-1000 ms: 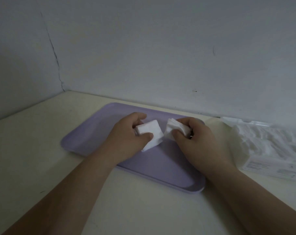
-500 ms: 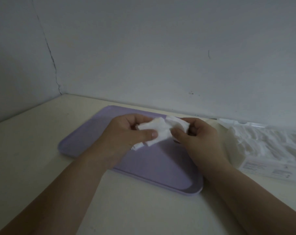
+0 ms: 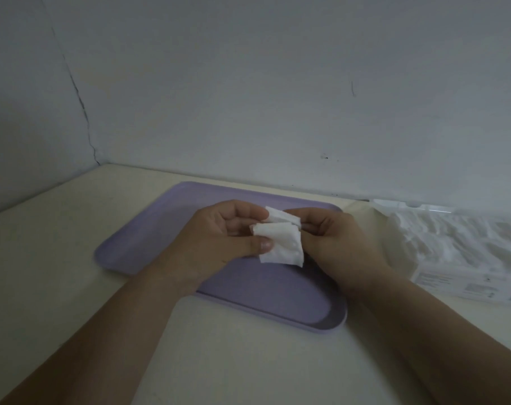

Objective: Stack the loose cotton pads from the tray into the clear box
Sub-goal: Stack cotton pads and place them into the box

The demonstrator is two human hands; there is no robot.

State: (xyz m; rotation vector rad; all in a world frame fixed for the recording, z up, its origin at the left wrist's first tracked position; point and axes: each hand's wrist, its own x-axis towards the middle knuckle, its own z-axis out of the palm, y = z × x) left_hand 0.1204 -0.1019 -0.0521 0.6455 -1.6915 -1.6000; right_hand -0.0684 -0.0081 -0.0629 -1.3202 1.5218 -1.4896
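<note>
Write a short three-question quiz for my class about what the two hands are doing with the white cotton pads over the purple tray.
1. True or false: the white square cotton pads lie flat on the lilac plastic tray.
2. The clear plastic box sits on which side of the tray? A left, B right, C near edge.
3. Fill in: the left hand pins the pads with its ____.
Key: 1 false, the left hand and right hand hold them; 2 B; 3 thumb.
</note>
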